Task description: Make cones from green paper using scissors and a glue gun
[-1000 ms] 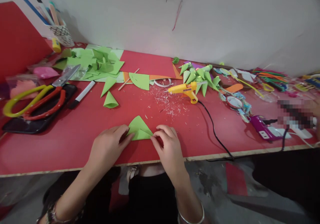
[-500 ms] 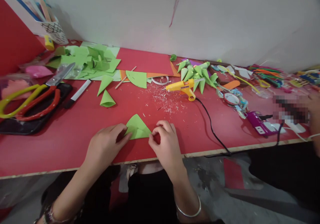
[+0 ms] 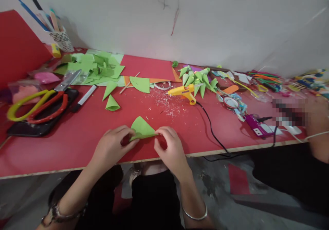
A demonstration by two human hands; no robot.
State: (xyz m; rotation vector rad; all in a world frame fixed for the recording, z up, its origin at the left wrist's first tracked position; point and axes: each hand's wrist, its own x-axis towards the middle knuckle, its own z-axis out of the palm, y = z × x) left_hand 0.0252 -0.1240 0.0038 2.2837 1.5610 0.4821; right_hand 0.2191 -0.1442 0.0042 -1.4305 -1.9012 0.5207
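Observation:
A fan-shaped piece of green paper (image 3: 143, 127) is between my hands near the table's front edge, its near edge curling up. My left hand (image 3: 113, 142) pinches its left side between thumb and fingers. At the right corner, the fingers of my right hand (image 3: 171, 146) are closed on the paper. Beyond them lie two rolled green paper cones (image 3: 112, 103) and a flat green quarter-circle (image 3: 141, 84) with a dark line on it. A yellow glue gun (image 3: 183, 92) rests on its side to the right, its tip among white scraps.
Scissors (image 3: 48, 103) lie on a black phone (image 3: 42, 129) at left, beside a marker (image 3: 84, 98). Finished-looking green cones (image 3: 202, 79) are piled behind the glue gun. Its black cord (image 3: 212, 127) crosses the table edge. A purple power strip (image 3: 258, 125) and another person's arm (image 3: 317, 127) are at right.
The near edge of the green paper has lifted and begun to curl. My right fingers have shifted up onto its right corner. The camera view has tilted slightly.

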